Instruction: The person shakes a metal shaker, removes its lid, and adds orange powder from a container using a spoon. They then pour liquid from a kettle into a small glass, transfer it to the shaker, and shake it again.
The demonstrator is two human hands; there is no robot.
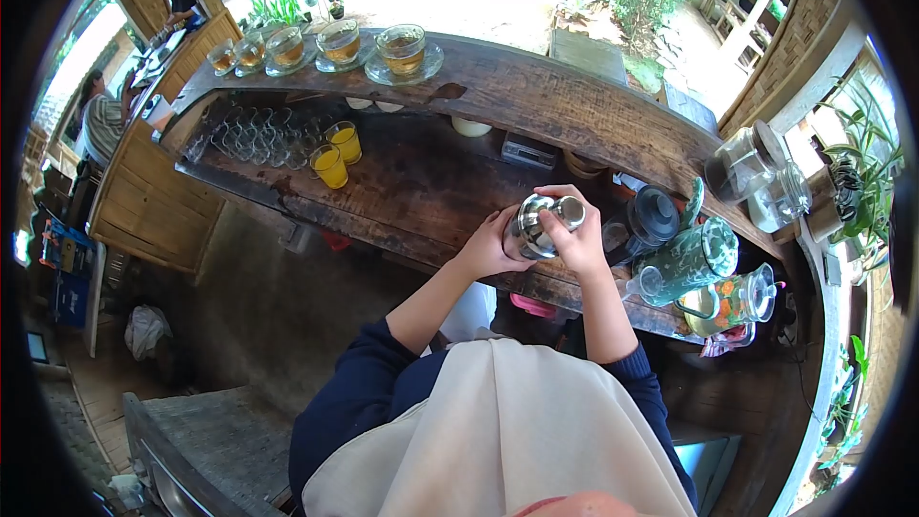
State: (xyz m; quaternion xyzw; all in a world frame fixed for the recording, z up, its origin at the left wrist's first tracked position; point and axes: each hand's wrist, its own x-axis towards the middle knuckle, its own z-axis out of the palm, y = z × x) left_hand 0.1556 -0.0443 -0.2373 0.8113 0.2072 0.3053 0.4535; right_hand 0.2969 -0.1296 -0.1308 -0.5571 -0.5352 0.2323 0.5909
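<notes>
Above the front edge of the wooden counter, I hold a shiny metal cocktail shaker [538,222] in both hands, its cap tilted up and to the right. My left hand [490,247] is wrapped round the lower body. On the upper part and shoulder, my right hand [576,237] is closed, with the thumb across the front near the cap. The shaker's contents are hidden. Two glasses of orange-yellow drink [330,167] stand on the counter to the left of my hands.
Several glass cups of tea [400,50] stand on the raised ledge [536,86]. Empty glasses [257,137] cluster at left. A green mottled pitcher [691,258], a dark-lidded jug [655,216] and a patterned glass pitcher [732,303] crowd the right end. A person [103,117] sits far left.
</notes>
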